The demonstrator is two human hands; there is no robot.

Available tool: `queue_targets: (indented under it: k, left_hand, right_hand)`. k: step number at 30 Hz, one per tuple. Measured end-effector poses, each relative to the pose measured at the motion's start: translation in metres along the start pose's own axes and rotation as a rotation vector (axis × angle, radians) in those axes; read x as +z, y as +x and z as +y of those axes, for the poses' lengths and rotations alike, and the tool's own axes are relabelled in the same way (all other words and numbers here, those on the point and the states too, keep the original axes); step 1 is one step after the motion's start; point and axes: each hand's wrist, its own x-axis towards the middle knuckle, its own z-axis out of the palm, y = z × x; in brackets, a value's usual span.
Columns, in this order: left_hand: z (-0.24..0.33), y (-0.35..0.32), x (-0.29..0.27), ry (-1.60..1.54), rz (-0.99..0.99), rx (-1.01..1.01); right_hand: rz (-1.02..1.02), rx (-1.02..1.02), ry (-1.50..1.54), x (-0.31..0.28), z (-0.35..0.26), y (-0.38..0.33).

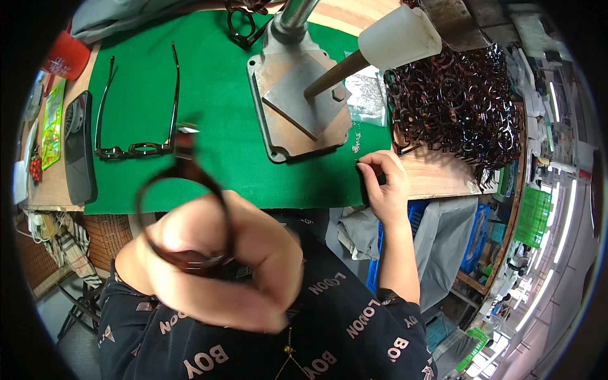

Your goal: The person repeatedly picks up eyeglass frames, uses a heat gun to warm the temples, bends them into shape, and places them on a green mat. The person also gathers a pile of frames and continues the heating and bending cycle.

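Eyeglass frame (201,261), dark tortoiseshell, raised close to the camera and blurred — its round rim shows in front of the left hand (247,266), whose curled fingers grasp it; exact contact too smeared to tell. Hinge end points up, overlapping the near part of the green mat (221,126) in view. Right hand (389,187) at the mat's near right corner, thumb and forefinger pinched together low by the cloth; cannot tell whether a tiny piece sits between them. Small shiny bits (356,140) lie just beyond those fingertips, a clear plastic bag (368,98) farther back. Room is tight on this side: metal base (301,104) to the left, heap of dark frames (453,114) to the right, bare wooden benchtop (437,176) below the heap. Widest free stretch — green cloth between the metal base and the spectacles (144,149) at left, their arms pointing away. A narrower strip runs between the base's near edge and the mat's front edge. Dark phone (79,149) lies along the mat's left edge. White-sleeved handle (399,39) slants out to the upper right, toward the heap.
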Motion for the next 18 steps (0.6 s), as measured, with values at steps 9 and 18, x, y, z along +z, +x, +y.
queue_targets:
  k: [9, 18]
  left_hand:
    - [-0.009, 0.001, 0.021, 0.100, 0.311, -0.375]
    - [-0.029, 0.011, 0.017, -0.092, 0.189, -0.386]
  right_hand:
    - [-0.152, -0.006, -0.227, -0.001, -0.015, 0.016]
    - [-0.191, -0.075, 0.645, -0.013, -0.088, 0.024]
